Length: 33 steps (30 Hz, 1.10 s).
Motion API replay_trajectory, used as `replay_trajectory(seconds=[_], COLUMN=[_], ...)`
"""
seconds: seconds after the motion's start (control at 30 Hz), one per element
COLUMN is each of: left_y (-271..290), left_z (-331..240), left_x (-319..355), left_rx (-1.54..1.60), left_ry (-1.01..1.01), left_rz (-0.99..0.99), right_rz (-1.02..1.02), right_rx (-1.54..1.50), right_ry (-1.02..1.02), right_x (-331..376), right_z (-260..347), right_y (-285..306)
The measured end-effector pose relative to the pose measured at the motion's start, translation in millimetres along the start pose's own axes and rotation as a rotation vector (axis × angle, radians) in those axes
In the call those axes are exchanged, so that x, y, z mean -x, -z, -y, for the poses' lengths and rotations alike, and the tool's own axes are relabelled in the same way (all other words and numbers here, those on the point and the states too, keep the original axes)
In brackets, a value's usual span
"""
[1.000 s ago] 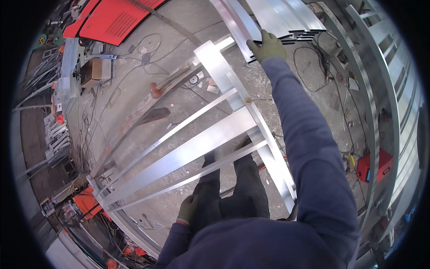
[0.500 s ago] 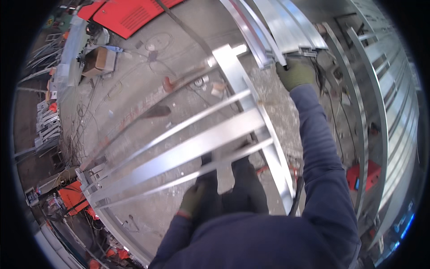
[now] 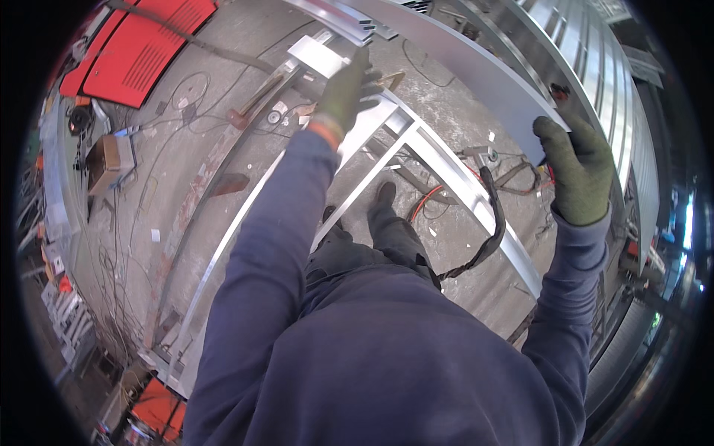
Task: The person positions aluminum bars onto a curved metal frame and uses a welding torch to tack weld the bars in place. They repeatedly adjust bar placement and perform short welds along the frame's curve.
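My gloved right hand (image 3: 580, 171) grips the near end of a long, wide aluminium profile (image 3: 468, 63), thumb on one side and fingers on the other. From there the profile runs up and left to the top edge. My gloved left hand (image 3: 343, 93) is stretched out over the far corner of a silvery metal frame (image 3: 470, 195), fingers apart and holding nothing. Whether it touches the frame I cannot tell. Just beyond its fingertips lie the ends of more aluminium profiles (image 3: 338, 18). Part of the frame is hidden behind my left arm.
A dark wrapped cable (image 3: 491, 230) hangs across the frame's right bar. Long metal bars (image 3: 595, 89) are racked at the right. At the far left are a red vented panel (image 3: 145, 48) and a cardboard box (image 3: 104, 163). Thin cables and scraps litter the floor.
My right hand has moved right and nearer, bringing the wide profile's end along. My left hand has risen from beside my leg to the frame's far corner. The view has shifted.
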<state>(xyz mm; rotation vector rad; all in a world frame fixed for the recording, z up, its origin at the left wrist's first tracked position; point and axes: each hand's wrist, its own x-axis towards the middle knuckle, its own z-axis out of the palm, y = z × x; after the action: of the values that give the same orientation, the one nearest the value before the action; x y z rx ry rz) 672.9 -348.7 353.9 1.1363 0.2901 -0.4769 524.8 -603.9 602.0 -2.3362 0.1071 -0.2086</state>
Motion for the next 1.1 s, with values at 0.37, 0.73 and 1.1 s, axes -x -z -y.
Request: replay_trajectory(seconds=[0.37, 0.73, 1.1], left_y=[-109, -147, -119], left_z=[-27, 5, 53], left_x=[-15, 159, 281], left_rx=[0.392, -0.172, -0.185], left_ry=[0.048, -0.359, -0.6], left_rz=[0.258, 0.158, -0.106], right_rz=[0.007, -0.071, 0.149], right_rx=[0.517, 0.262, 0.204], right_ry=[0.768, 0.205, -0.093], right_x=[135, 348, 480], right_z=[61, -23, -133], right_y=[72, 152, 3])
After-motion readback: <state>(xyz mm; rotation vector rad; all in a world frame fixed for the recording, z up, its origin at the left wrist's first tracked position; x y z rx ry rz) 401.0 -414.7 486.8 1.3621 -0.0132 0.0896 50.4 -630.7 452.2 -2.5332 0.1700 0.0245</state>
